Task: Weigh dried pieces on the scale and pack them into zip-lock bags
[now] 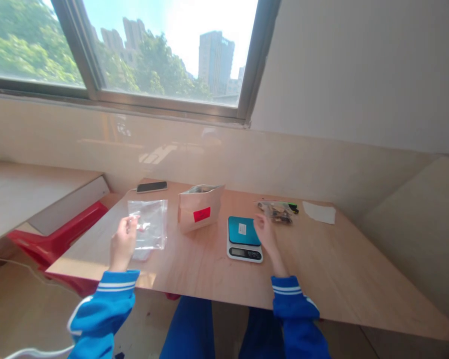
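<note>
My left hand (122,242) is closed, its fingertips pinching the left side of a clear plastic bag (151,227). The bag looks flat and empty, with a small red mark near my fingers. My right hand (265,232) hovers at the right edge of a kitchen scale (246,238); its fingers are loosely bent and slightly apart, with nothing visible in them. The scale has a teal top, a white label and a dark display. Just beyond that hand lies a filled clear bag (280,212) of brown pieces. Between my hands stands an open-topped paper pouch (199,208) with a red label.
A phone (151,187) with a cable lies at the table's back left. White paper (319,213) rests at the back right, and a green-and-black item (292,206) lies by the filled bag. A red stool (60,234) stands left, below another table (33,192).
</note>
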`<state>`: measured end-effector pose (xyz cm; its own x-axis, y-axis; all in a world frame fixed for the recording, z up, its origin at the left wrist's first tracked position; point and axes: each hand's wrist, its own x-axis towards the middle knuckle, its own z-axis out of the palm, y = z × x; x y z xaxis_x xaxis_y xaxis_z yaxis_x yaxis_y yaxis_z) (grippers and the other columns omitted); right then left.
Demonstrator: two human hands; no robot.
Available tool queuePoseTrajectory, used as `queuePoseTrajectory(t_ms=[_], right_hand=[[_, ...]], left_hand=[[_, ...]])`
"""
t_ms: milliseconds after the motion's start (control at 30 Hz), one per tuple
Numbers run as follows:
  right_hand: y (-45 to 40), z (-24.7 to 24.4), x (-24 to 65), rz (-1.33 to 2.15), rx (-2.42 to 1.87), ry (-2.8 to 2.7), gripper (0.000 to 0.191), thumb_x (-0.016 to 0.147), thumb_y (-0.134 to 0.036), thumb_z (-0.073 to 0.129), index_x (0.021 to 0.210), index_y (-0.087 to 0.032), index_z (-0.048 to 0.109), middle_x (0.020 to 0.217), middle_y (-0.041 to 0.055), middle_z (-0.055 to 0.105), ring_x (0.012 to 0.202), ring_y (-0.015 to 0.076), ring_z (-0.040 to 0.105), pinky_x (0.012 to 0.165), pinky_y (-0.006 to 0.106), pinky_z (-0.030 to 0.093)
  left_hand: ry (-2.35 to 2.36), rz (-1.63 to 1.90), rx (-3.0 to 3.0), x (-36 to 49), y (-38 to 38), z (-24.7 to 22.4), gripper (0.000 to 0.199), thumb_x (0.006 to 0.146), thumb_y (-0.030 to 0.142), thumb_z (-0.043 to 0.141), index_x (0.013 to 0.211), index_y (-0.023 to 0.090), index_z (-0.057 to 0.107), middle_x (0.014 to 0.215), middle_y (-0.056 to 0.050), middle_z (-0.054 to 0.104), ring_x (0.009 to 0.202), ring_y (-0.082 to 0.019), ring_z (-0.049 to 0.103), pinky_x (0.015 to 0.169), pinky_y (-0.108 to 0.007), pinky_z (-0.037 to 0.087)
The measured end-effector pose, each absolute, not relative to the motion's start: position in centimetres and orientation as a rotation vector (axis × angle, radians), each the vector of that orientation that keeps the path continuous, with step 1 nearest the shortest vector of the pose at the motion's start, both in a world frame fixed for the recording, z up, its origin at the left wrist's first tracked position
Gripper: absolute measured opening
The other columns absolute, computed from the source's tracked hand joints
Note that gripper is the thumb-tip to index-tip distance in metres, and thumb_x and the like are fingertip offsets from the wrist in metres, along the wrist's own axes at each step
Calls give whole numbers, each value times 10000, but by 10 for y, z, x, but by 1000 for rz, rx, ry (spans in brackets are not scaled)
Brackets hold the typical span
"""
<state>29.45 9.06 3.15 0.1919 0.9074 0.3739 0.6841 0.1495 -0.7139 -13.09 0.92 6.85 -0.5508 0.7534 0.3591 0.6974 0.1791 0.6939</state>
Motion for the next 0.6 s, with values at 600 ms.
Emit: queuePoseTrajectory(t_ms=[600], right_hand=[[102,71,339,-224,-1700,-1297,332,940,-305,314,989,-136,596,1050,195,657,1000,290,579,909,443,387]], left_hand=[[1992,1590,1758,-51,-11,53,290,921,344,393,1103,183,551,1129,-119,598,1096,-260,565,999,-437,421]])
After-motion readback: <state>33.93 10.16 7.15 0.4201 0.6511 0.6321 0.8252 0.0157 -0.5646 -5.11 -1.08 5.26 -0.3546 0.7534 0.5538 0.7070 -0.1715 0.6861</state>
